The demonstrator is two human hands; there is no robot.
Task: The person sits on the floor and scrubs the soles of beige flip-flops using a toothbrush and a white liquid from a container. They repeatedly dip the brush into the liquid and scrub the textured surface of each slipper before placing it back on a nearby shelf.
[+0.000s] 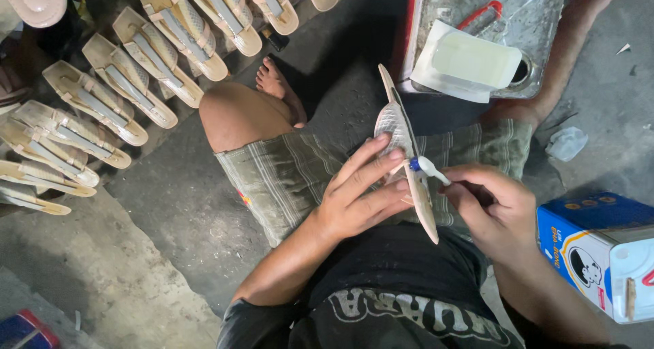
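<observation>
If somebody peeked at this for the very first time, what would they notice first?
Probably the two hands in the middle: the left hand holds a beige sandal sole on its edge over the lap, while the right hand touches a small white applicator with a blue tip to it. Next, the rows of matching beige sandals spread on the floor at upper left, and the blue and white tin at the right edge.

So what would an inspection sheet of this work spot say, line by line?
Surface: bare concrete floor; the person sits on it.
Job's things: left hand holds a beige sandal sole on edge; right hand holds a small white brush against it.
Clutter: metal can with a white tub on top; blue-and-white carton.
Grippers: bare hands only.
Cables: nothing seen.
Surroundings: rows of finished sandals.
</observation>
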